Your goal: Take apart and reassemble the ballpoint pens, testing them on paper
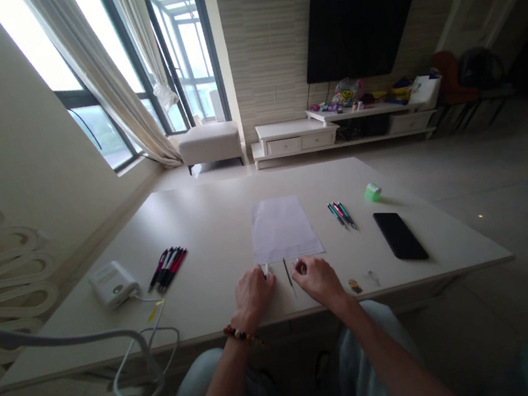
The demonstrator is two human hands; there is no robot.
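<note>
Both my wrists cross the near edge of the tabletop (208, 219), so my hands work in the narrow strip between that edge and the lower edge of the paper sheet (282, 228). There is bare room on either side of the sheet. On the left it runs out to a cluster of dark and red pens (168, 267), and beyond them a white device (113, 284) sits near the left edge, its cable hanging over the front. On the right it runs out to three more pens (342, 214), a black phone (400, 235) and a small green block (372, 192). A little sticker-like figure (355, 285) lies just beside my right wrist, close to the front edge.

My left grip (253, 295) is curled around a whitish pen piece (265, 268), whose tip pokes out above my fingers. My right grip (320, 280) is curled too, knuckles up, and I cannot tell whether anything is in it. The thin dark refill (288, 274) lies loose on the tabletop between the two grips. It points away from me, touches neither grip, and its far end is just short of the sheet.
</note>
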